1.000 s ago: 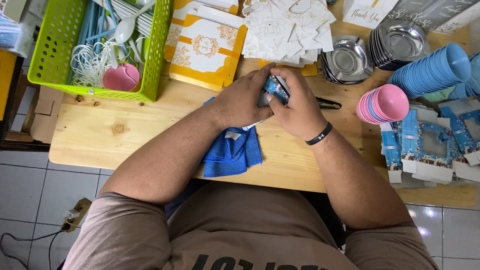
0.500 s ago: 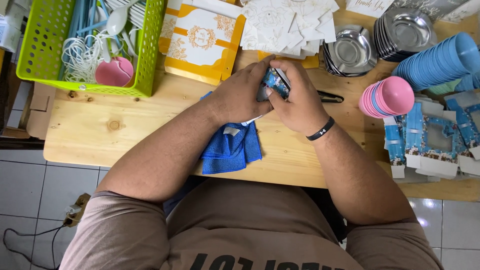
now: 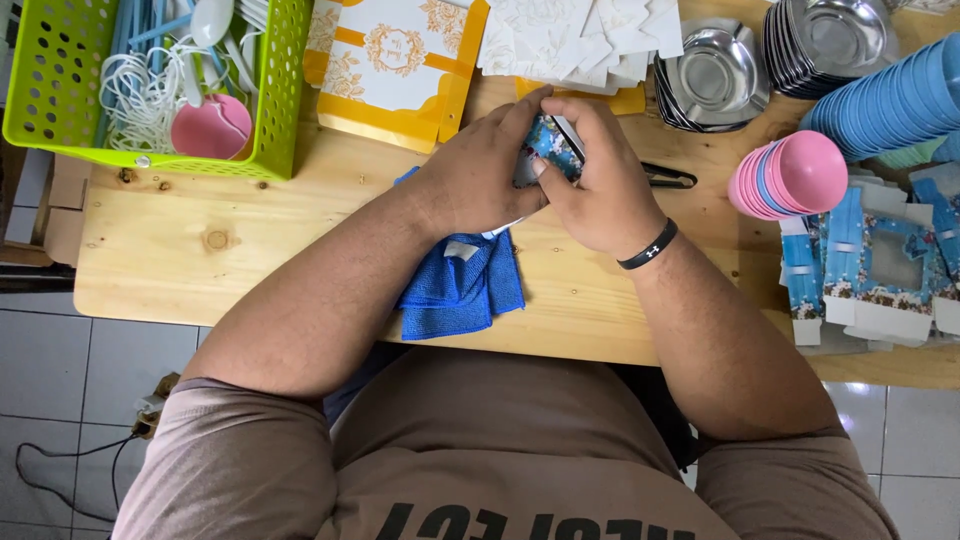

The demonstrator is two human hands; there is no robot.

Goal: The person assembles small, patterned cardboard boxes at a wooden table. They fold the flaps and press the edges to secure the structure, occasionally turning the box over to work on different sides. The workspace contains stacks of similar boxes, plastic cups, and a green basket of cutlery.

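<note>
My left hand [image 3: 475, 180] and my right hand [image 3: 595, 185] meet over the middle of the wooden table [image 3: 200, 270], both closed around a small blue floral cardboard box [image 3: 545, 148]. Only a sliver of the box shows between my fingers. A black band sits on my right wrist. Under my left wrist lies a crumpled blue cloth [image 3: 460, 285], reaching the table's near edge. A black pen-like object [image 3: 670, 180] pokes out just right of my right hand.
A green basket [image 3: 275, 90] with white spoons and a pink bowl stands at the far left. Yellow and white cards [image 3: 400, 60], metal dishes [image 3: 715, 75], stacked pink bowls [image 3: 790, 175], blue bowls [image 3: 885, 100] and flat blue boxes [image 3: 870, 270] line the back and right.
My hands have stayed together on the box, with the fingers shifting a little around it. The view has drifted slightly.
</note>
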